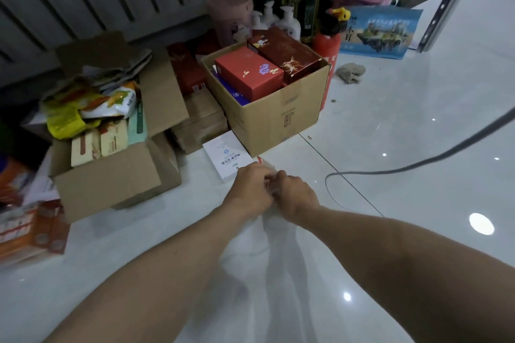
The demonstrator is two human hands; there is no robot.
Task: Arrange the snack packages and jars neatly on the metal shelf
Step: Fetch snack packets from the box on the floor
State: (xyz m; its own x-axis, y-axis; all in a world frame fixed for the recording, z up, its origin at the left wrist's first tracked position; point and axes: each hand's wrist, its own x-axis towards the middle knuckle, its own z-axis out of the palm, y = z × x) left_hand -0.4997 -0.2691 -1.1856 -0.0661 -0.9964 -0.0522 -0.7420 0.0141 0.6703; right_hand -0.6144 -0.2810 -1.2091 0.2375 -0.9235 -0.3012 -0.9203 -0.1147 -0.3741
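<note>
Both hands meet low over the white tiled floor. My left hand point(252, 188) and my right hand point(295, 195) pinch the top of a clear plastic package point(269, 175) with a red edge; most of it is hidden behind the fingers. A white box with blue print point(224, 154) lies flat on the floor just beyond the hands. An open cardboard box point(106, 178) at the left holds several snack packages, among them a yellow bag point(65, 120). A metal shelf post point(448, 3) rises at the upper right.
A second cardboard box point(278, 114) with red gift boxes point(248, 72) stands ahead. Behind it are dark bottles, white pump bottles, a red fire extinguisher point(327, 47) and a blue bag point(379, 32). A grey cable point(418, 164) crosses the floor at right. Orange packages point(25, 228) lie at far left.
</note>
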